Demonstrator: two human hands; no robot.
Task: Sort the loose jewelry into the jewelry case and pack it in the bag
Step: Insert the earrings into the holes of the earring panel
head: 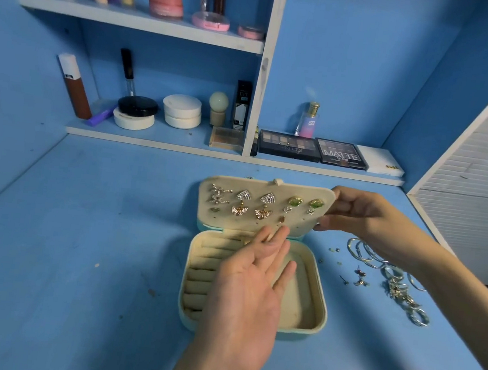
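An open jewelry case (319, 297) with a cream lining lies on the blue desk. Its earring panel (323, 197) stands tilted up at the back with several pairs of earrings (264, 205) pinned to it. My right hand (361, 215) pinches the panel's right edge. My left hand (251, 280) hovers palm up over the case's ring rolls, fingers straight, fingertips at the panel's lower edge. Loose bangles (365, 253), rings (417, 317) and small studs (358, 278) lie on the desk to the right of the case. No bag is in view.
Low shelves behind the case hold eyeshadow palettes (289, 146), a perfume bottle (308, 120), jars (181, 111) and tubes. An upper shelf (139, 22) carries more cosmetics. A white slatted panel (480, 181) bounds the desk on the right. Bare blue desk (78, 242) spreads left of the case.
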